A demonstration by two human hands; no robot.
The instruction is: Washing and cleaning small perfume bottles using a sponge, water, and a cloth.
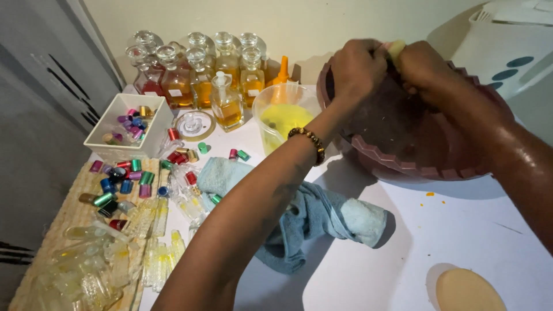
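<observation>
Both my hands are raised over a dark reddish-brown basin [403, 164] with a ridged rim at the right. My left hand [358, 68], with a bead bracelet on the wrist, is closed around a small pale yellow thing [396, 50] at the top. My right hand [425, 64] grips the same small thing from the other side. What it is I cannot tell; only its tip shows between the fingers.
A clear tub of yellow liquid [282, 115] stands left of the basin. Glass stoppered bottles of amber liquid [201, 80] line the back. A white box [124, 129] holds coloured caps; more caps and small vials [132, 230] lie on a woven mat. A blue cloth [322, 216] lies under my arm.
</observation>
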